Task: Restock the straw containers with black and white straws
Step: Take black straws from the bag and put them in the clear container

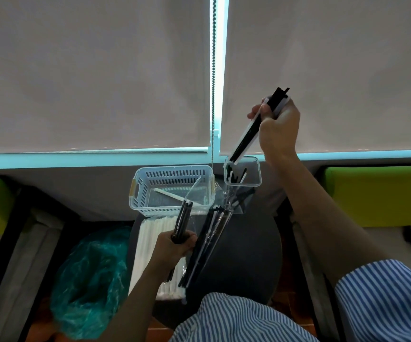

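Writing or brand marks cannot be read on any item. Clear square plastic container, standing at the far edge of the dark round table below the window sill, holds a few black and white straws leaning inside it. Right hand, raised above that container, grips a bundle of black and white straws with fingers curled round it; the bundle tilts downward, its lower ends just at the container's rim. Left hand, nearer the body, clasps a second bunch of black straws, fingers wrapped round their lower part. White slotted plastic basket, just left of the clear container, holds one loose white straw. Clear plastic wrapper of black straws lies slanted on the table beside the left hand, over a pack of white straws. Crumpled green plastic bag sits left of the table.
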Motion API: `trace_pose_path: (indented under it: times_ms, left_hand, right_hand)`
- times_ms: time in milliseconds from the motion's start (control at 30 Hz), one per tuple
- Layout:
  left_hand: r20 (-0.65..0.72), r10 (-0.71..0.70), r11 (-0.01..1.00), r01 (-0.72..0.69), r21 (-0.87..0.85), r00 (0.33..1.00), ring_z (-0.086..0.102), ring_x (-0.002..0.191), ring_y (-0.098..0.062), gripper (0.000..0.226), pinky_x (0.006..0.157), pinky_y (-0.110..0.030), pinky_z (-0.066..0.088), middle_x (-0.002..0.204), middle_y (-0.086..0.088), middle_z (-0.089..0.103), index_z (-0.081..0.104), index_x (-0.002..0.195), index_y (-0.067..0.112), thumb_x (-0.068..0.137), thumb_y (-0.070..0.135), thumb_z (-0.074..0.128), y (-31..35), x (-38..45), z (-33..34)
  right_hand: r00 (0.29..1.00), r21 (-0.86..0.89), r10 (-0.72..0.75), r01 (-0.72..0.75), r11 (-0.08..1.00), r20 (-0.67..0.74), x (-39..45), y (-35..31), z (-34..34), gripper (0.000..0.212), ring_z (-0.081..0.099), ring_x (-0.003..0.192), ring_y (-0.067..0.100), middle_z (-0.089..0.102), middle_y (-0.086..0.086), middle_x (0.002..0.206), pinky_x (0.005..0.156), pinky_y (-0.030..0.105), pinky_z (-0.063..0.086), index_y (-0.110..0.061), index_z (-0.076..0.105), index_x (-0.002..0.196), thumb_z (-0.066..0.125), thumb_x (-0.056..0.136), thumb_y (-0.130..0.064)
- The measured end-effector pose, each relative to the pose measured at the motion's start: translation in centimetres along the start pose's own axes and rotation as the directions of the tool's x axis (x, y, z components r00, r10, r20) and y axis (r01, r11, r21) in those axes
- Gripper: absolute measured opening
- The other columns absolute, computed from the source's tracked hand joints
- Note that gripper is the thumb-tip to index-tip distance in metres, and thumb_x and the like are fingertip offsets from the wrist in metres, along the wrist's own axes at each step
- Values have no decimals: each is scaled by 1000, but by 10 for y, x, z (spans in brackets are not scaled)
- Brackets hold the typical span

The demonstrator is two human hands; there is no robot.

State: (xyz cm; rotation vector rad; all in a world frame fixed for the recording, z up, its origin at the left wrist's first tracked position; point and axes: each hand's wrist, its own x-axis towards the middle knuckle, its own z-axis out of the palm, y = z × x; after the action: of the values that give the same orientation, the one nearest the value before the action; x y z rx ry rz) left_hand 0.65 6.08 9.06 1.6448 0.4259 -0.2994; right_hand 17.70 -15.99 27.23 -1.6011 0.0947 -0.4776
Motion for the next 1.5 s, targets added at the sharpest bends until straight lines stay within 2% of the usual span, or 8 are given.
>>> trace_pose_path:
  times_ms: [333, 567, 700, 867, 1000, 1200, 1333, 1500]
  left_hand:
    - [9, -13, 1000, 13, 21, 1000, 71, 65, -10, 2, 58, -20, 52, 75, -3, 77, 76, 87, 5, 87, 4, 74, 3, -3, -2]
    - [0, -32, 999, 32, 31, 999, 71, 70, -16, 3, 59, -20, 52, 83, -10, 77, 77, 88, 8, 87, 6, 75, 2, -3, -4]
    - [10, -31, 999, 31, 38, 999, 71, 75, -20, 4, 60, -20, 53, 87, -14, 77, 77, 88, 10, 87, 7, 75, 1, -2, -6]
    - [20, -33, 998, 32, 45, 999, 70, 76, -22, 5, 61, -22, 52, 87, -14, 77, 77, 86, 11, 87, 7, 75, 1, -2, -8]
    - [22, -37, 999, 37, 23, 999, 69, 75, -22, 6, 59, -20, 51, 87, -17, 75, 77, 84, 11, 87, 7, 75, 2, -3, -7]
    - [21, -27, 1000, 27, 12, 999, 67, 76, -22, 3, 59, -20, 51, 91, -19, 74, 76, 85, 9, 88, 8, 74, 5, -6, -10]
    - [18, -22, 1000, 22, 1, 1000, 67, 75, -21, 3, 58, -18, 51, 91, -21, 74, 75, 86, 7, 88, 8, 74, 7, -9, -9]
    - [30, -21, 1000, 22, -15, 999, 69, 73, -19, 6, 56, -16, 51, 86, -15, 77, 75, 83, 12, 88, 8, 75, 10, -12, -10]
  right_hand:
    - [995, -227, 73, -55, 972, 70, 2, 72, -7, 6, 70, 87, 19, 73, 3, 86, 88, 41, 56, -13, 60, 98, 55, 97, -8]
    - [974, -259, 178, -138, 956, 137, -10, 105, -4, 6, 71, 92, 14, 74, 7, 94, 88, 35, 55, -12, 59, 96, 58, 96, -6]
    - [950, -323, 240, -167, 931, 199, -15, 122, -5, 10, 71, 90, 24, 72, 10, 90, 81, 36, 56, -18, 62, 88, 67, 91, -11]
    - [918, -432, 310, -182, 883, 246, -19, 137, -10, 8, 65, 84, 19, 68, 2, 89, 81, 37, 56, -14, 68, 96, 71, 89, -13]
    - [883, -423, 364, -221, 879, 295, -21, 138, -14, 19, 69, 96, 18, 72, 2, 100, 88, 36, 59, -16, 66, 107, 70, 89, -11]
    - [921, -413, 273, -142, 900, 279, -24, 123, -13, 27, 65, 106, 14, 68, 0, 114, 97, 34, 55, -16, 64, 118, 65, 92, -12]
    - [948, -347, 90, 23, 938, 306, -32, 99, -3, 17, 68, 93, 14, 71, -1, 102, 87, 27, 57, -12, 69, 109, 64, 92, -7]
    - [793, -222, 111, 31, 974, 600, -49, 72, 2, 12, 74, 74, 28, 75, 12, 81, 77, 35, 62, -6, 72, 92, 67, 87, 5]
